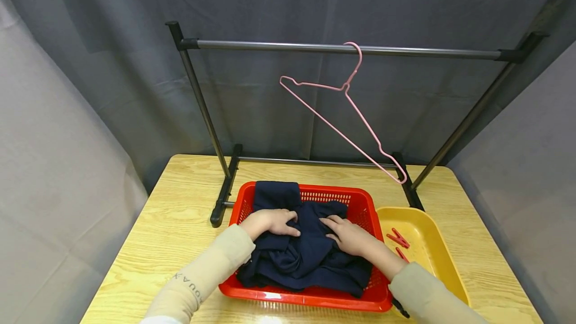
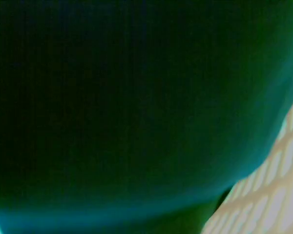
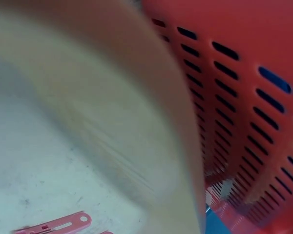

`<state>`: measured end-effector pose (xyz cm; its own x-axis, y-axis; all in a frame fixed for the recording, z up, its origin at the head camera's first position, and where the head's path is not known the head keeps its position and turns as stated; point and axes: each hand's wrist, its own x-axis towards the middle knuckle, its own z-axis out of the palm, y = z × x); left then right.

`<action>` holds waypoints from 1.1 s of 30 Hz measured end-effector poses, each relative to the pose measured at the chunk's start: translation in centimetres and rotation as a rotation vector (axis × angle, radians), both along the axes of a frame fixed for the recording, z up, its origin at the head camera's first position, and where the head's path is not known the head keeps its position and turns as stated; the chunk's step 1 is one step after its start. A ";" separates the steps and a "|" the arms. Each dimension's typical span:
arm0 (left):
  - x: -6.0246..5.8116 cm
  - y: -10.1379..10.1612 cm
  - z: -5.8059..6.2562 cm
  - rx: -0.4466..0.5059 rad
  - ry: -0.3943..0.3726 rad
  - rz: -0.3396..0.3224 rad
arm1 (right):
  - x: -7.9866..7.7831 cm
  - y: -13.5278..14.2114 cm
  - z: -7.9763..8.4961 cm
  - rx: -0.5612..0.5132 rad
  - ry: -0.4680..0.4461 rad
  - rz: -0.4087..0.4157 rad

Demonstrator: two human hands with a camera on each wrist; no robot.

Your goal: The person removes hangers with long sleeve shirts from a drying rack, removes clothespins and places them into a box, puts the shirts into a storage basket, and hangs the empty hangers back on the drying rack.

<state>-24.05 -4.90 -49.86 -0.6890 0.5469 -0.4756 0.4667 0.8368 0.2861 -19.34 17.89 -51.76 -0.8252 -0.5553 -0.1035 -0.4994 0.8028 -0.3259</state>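
Observation:
A dark navy garment (image 1: 310,254) lies bunched in a red plastic basket (image 1: 306,301), with one folded part over the back rim. My left hand (image 1: 276,221) rests on the cloth left of the middle, thumb and fingers apart. Across from it, my right hand (image 1: 348,236) touches the cloth on the right with its fingers reaching inward. Dark cloth (image 2: 127,107) fills most of the left wrist view, very close and blurred. In the right wrist view the slotted basket wall (image 3: 244,112) stands beside a blurred, pale curved edge.
Behind the basket stands a metal rack (image 1: 279,47) on black feet. A pink hanger (image 1: 330,126) hangs tilted from its bar. A yellow tray (image 1: 438,244) with red clothespins (image 1: 398,238) sits right of the basket, partly under my right forearm. Grey curtains surround the wooden table (image 1: 153,234).

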 end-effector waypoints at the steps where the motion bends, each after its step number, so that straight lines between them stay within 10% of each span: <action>1: -0.2 -0.1 0.4 0.016 0.005 -0.010 | 0.0 0.0 0.0 0.003 -0.003 -0.005; 7: -1.3 -0.8 2.7 0.187 0.150 0.002 | -0.1 0.0 -0.1 -0.002 -0.002 -0.009; 15: -4.2 -2.0 3.7 0.366 0.563 0.230 | -0.1 0.0 -0.1 -0.009 -0.001 -0.007; 26: -7.1 -3.4 2.2 0.053 0.253 0.529 | -0.2 0.1 -0.2 -0.015 -0.006 -0.005; 33: -7.3 -3.8 1.8 0.052 0.146 0.642 | -0.3 0.1 -0.3 -0.012 -0.012 -0.011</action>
<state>-31.30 -8.68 -48.05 -0.9413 0.0253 -0.3367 -0.0837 0.9486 0.3051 -19.59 18.00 -52.04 -0.8298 -0.5477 -0.1065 -0.4868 0.8040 -0.3415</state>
